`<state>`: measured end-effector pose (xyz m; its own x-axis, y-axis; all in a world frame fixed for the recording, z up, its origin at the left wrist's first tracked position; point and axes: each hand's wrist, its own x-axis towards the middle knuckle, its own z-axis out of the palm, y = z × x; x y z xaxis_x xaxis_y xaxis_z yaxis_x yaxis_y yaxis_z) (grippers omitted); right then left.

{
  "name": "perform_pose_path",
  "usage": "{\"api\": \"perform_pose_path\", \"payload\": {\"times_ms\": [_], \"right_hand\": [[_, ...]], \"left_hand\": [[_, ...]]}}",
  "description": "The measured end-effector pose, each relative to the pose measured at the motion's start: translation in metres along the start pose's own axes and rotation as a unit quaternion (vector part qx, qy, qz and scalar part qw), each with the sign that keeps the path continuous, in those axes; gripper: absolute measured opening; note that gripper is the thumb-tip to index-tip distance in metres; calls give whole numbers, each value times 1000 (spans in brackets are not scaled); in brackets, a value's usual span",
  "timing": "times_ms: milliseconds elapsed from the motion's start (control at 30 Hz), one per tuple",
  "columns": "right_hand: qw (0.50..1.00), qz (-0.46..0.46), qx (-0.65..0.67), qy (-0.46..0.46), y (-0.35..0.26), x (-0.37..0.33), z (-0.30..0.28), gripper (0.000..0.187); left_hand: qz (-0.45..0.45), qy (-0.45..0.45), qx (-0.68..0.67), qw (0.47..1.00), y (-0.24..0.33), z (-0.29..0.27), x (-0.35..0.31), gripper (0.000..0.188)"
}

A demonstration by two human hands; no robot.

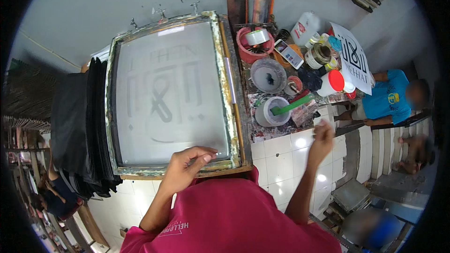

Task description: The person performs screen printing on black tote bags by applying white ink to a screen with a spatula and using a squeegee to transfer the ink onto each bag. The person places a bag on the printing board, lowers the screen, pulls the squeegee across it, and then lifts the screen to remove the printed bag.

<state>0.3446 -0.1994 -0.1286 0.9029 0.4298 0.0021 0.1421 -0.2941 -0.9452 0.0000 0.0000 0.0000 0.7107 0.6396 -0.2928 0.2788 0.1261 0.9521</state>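
Observation:
A screen-printing screen (180, 107) in a worn, paint-crusted frame lies before me, with a faint design showing through its pale mesh. Over the frame's near edge is my left hand (187, 166), fingers stretched rightward and thumb apart, with nothing visible in it. I cannot tell whether it touches the frame. Off to the right, my right hand (322, 137) is raised, its fingers smeared by motion; whether it holds anything is unclear. Nearest to it stands a white tub (268, 118) with a green-handled tool (293, 105) leaning inside.
Right of the screen, a stained table bears a grey bowl (257, 76), a red bucket (243, 55), a phone (289, 54), a red-lidded jar (333, 82) and a printed sheet (354, 58). Black fabric sheets (77, 117) hang at left. A person in blue (391, 96) is at far right.

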Motion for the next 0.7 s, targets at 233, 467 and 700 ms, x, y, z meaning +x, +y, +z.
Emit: {"api": "perform_pose_path", "payload": {"times_ms": [233, 467, 700], "right_hand": [[994, -64, 69, -62, 27, -8, 103, 122], [998, -52, 33, 34, 46, 3, 115, 112], [992, -40, 99, -74, -128, -57, 47, 122]], "left_hand": [[-15, -38, 34, 999, 21, 26, 21, 24], [-8, -15, 56, 998, 24, 33, 16, 32], [211, -30, 190, 958, 26, 55, 44, 81]]}}
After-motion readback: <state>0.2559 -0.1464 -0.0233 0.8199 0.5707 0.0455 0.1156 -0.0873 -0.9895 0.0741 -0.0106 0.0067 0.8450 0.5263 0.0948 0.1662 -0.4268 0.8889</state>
